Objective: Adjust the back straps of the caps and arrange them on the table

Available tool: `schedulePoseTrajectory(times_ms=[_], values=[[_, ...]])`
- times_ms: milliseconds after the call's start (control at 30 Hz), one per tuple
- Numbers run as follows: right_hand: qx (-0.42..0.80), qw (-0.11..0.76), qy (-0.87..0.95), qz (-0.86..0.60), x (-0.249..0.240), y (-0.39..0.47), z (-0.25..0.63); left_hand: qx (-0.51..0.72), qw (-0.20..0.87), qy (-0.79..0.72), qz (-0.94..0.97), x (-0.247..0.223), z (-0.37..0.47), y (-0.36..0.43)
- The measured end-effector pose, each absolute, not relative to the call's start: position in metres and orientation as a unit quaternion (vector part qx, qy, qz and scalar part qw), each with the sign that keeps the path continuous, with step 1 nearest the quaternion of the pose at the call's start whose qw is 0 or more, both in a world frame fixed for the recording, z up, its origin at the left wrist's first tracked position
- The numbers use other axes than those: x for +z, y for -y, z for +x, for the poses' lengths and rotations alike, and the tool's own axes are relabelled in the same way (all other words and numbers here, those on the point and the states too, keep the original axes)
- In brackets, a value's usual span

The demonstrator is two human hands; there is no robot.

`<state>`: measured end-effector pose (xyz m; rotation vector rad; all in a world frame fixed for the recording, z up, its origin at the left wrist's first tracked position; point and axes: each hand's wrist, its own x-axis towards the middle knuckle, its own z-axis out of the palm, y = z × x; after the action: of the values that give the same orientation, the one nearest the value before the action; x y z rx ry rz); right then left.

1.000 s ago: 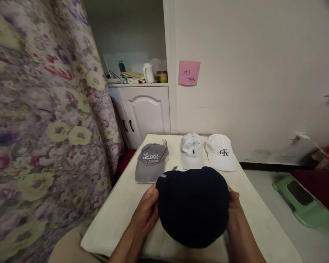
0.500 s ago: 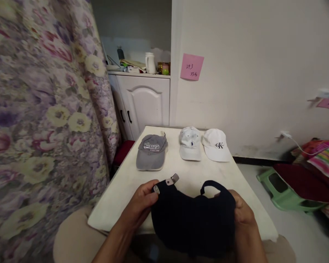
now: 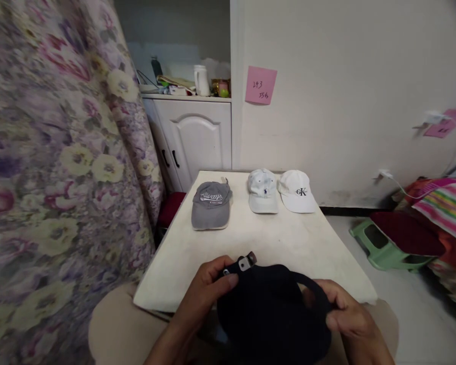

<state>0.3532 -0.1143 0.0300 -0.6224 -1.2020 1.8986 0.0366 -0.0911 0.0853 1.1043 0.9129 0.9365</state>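
A dark navy cap [image 3: 269, 314] hangs between my hands over the table's front edge. My left hand [image 3: 209, 286] pinches its left side, beside a metal buckle [image 3: 248, 261] on the strap end. My right hand [image 3: 345, 314] grips the right side, where a loose strap curves round. Farther back on the table lie a grey cap [image 3: 211, 205] at the left, a pale blue cap [image 3: 263, 191] right of the middle, and a white cap [image 3: 297, 191] beside it.
The cream-topped table [image 3: 175, 263] stands before my knees. A floral curtain [image 3: 61, 192] hangs at the left. Behind is a white cabinet [image 3: 201, 137] with a jug [image 3: 201, 81] on it. A green stool [image 3: 372, 241] with a red top stands at the right.
The dark cap has turned and sits slightly lower and to the right. My right hand has moved down and round the strap side. The view has shifted a little.
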Motion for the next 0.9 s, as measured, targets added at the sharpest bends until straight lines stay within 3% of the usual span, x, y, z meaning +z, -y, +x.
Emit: schedulePoseTrajectory(times_ms=[267, 433, 533, 667, 733, 833, 900], values=[[0.797, 0.358, 0.429, -0.231, 0.008, 0.141, 0.362, 0.340, 0.652, -0.402, 0.546, 0.094, 0.056, 0.102], [0.775, 0.434, 0.383, -0.254, 0.021, 0.134, 0.357, 0.341, 0.612, -0.405, 0.588, 0.108, 0.060, 0.097], [0.766, 0.446, 0.369, -0.278, 0.051, 0.110, 0.356, 0.381, 0.544, -0.419, 0.619, 0.121, 0.070, 0.073], [0.616, 0.603, 0.423, -0.279, 0.104, 0.073, 0.356, 0.524, 0.494, -0.385, 0.577, 0.135, 0.092, 0.032], [0.562, 0.633, 0.464, -0.263, 0.120, 0.065, 0.355, 0.583, 0.460, -0.369, 0.559, 0.133, 0.100, 0.021], [0.533, 0.613, 0.530, -0.243, 0.119, 0.069, 0.357, 0.637, 0.371, -0.388, 0.553, 0.119, 0.100, 0.028], [0.548, 0.564, 0.565, -0.251, 0.103, 0.079, 0.362, 0.598, 0.366, -0.401, 0.590, 0.104, 0.094, 0.043]])
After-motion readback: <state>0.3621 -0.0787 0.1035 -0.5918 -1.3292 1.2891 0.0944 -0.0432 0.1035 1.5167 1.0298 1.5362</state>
